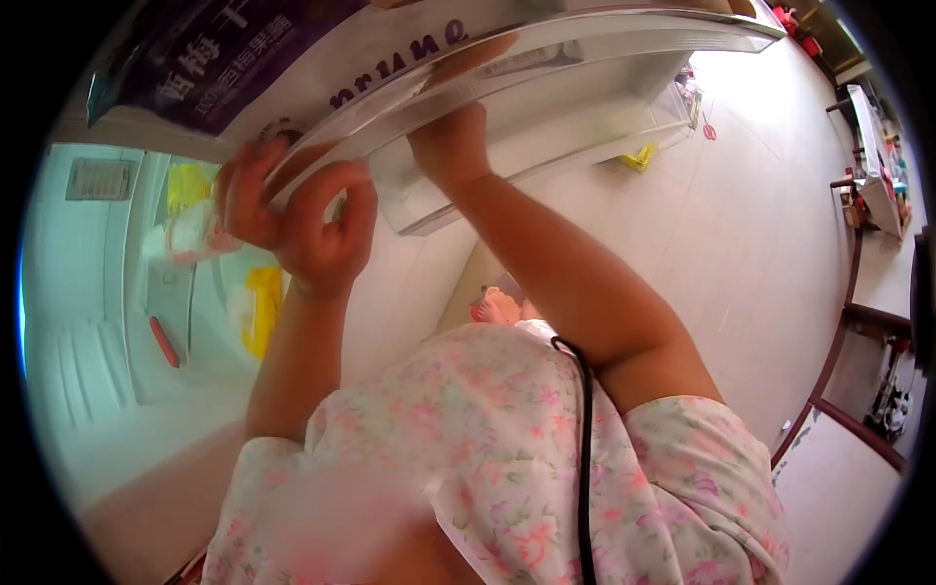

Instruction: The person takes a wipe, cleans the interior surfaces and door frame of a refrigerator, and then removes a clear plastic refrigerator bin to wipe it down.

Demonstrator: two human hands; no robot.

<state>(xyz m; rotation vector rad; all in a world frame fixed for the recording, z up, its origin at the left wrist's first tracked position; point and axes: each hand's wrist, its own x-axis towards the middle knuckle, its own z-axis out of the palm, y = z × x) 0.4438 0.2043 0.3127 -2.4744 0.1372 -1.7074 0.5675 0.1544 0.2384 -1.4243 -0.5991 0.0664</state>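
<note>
A clear fridge door bin point(390, 104) runs across the top of the view, with a large purple and white prune bag point(283, 68) behind its rim. My left hand point(307, 219) is at the bin's left end, its fingers curled up against the edge and its thumb bent into a loop. My right hand point(453, 141) reaches up under the bin farther right. Its fingers show blurred through the clear plastic and appear to grip it. Below hangs a second clear door bin point(546, 185), close to my right wrist.
To the left, the open fridge interior point(88, 253) holds yellow packages point(261, 312) and a red stick-like item point(164, 341). A yellow item point(639, 158) shows at the lower bin. Red-handled scissors point(710, 132) lie on the pale floor point(760, 224). Dark-framed furniture point(848, 322) stands right.
</note>
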